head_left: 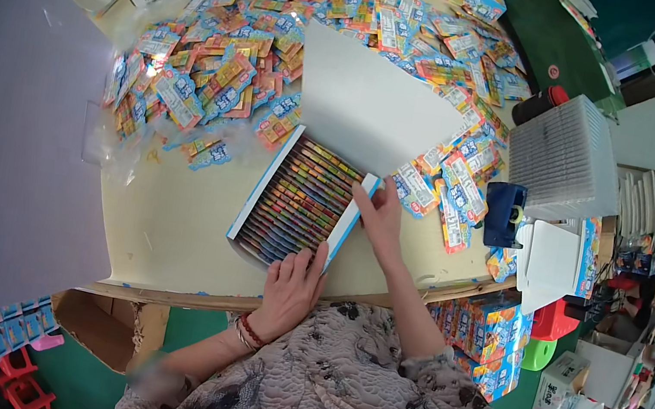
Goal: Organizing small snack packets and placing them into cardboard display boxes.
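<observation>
Open box point(299, 200) lies at frame centre on the cream table point(175, 222), packed with upright colourful packets; its white lid flap point(368, 98) stands open toward the upper centre. Left hand point(291, 286) rests flat on the box's near end, fingers spread, clamped on nothing. Right hand point(383, 214) presses the box's right wall, fingers together, thumb along the edge. Loose packets point(228, 73) are heaped across the upper frame. Tape dispenser point(505, 214) sits right of the box.

Both hands, left point(291, 286) and right point(383, 214), touch the packet-filled box point(298, 199).
</observation>
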Demonstrator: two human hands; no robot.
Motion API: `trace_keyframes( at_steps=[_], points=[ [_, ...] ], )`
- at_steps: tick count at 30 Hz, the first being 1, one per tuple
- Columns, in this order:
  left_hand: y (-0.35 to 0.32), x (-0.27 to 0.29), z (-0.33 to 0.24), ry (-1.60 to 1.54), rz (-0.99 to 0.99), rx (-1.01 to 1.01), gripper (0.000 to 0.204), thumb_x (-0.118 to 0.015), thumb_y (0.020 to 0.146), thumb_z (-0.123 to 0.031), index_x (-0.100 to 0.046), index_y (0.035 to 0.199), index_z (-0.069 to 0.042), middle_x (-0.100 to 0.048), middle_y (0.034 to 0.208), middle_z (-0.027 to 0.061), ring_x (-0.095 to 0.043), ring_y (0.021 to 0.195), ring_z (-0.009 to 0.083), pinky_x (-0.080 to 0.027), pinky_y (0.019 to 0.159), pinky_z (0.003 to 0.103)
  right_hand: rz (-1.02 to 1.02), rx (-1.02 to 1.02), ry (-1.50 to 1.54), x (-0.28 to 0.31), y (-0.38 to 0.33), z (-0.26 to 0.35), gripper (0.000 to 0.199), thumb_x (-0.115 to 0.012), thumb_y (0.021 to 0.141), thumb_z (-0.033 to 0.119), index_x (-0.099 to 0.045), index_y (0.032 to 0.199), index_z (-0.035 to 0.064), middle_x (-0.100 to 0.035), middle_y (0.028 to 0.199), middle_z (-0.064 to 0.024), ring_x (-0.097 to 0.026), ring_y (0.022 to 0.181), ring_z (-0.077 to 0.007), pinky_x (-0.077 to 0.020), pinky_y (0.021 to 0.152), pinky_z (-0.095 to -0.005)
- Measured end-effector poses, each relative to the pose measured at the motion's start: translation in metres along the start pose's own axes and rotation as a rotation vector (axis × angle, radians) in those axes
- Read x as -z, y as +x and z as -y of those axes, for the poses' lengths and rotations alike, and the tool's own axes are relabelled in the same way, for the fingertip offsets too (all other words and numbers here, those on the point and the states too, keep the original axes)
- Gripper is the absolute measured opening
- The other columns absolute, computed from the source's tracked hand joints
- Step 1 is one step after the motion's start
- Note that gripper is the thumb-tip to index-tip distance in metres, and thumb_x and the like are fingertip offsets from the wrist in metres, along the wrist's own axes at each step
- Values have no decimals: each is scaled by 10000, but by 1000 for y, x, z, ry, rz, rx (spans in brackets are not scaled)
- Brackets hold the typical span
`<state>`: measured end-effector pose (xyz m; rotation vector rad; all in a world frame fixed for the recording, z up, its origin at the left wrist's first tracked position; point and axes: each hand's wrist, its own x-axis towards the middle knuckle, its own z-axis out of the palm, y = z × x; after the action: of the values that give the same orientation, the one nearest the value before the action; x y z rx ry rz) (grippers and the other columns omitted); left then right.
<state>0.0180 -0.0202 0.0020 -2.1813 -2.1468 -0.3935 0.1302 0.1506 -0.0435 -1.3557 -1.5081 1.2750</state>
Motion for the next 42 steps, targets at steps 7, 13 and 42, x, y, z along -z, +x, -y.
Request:
trace_keyframes(
  at_steps=[7, 13, 42],
  points=[
    [52, 17, 3, -373, -107, 3, 479, -619, 853, -222, -512, 1298, -77, -518, 1138, 116, -493, 1021, 262, -312, 881, 452, 188, -21, -76, 1, 80, 21, 277, -593, 925, 332, -603, 979, 60, -439, 568, 4, -420, 542, -60, -332, 490, -252],
    [127, -24, 140, -1097, -430, 369, 439, -546, 934, -106, -462, 1363, -57, -556, 1263, 87, -500, 1125, 209, -375, 965, 340, 226, 91, 37, -3, 94, 16, 209, -605, 934, 259, -575, 889, 57, -441, 639, 66, -360, 579, -29, -272, 506, -200],
    [21, 46, 91, -895, 23, 142, 694, -794, 694, -50, -541, 1336, -120, -596, 960, 62, -525, 836, 169, -458, 755, 279, 482, 303, -212, 55, -62, 77, 722, -687, 804, 30, -368, 1443, 140, -596, 1209, -84, -546, 764, -168, -461, 680, -289]
  ],
)
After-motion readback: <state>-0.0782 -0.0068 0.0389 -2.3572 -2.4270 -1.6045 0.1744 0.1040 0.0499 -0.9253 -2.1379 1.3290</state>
